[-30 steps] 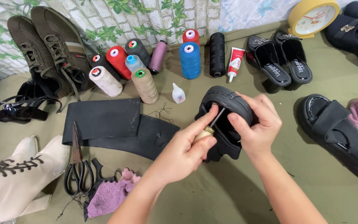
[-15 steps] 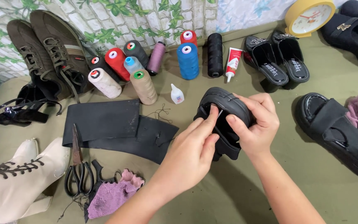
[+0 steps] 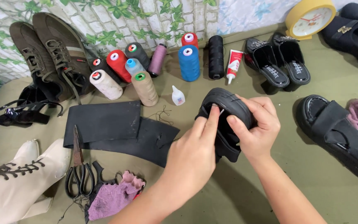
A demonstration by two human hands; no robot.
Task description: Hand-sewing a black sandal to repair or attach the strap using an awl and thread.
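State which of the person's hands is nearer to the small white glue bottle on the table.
Left. The left hand lies just below and right of the small white glue bottle; the right hand sits farther right, beyond the black shoe.

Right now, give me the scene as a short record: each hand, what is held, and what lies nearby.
left hand: fingertips pressed on the sole of the black shoe
right hand: wrapped around the same shoe, holding it above the table
surface: olive green table
behind shoe: small glue bottle, thread spools
left of hands: black rubber sheets, scissors, pink cloth
right: black sandal
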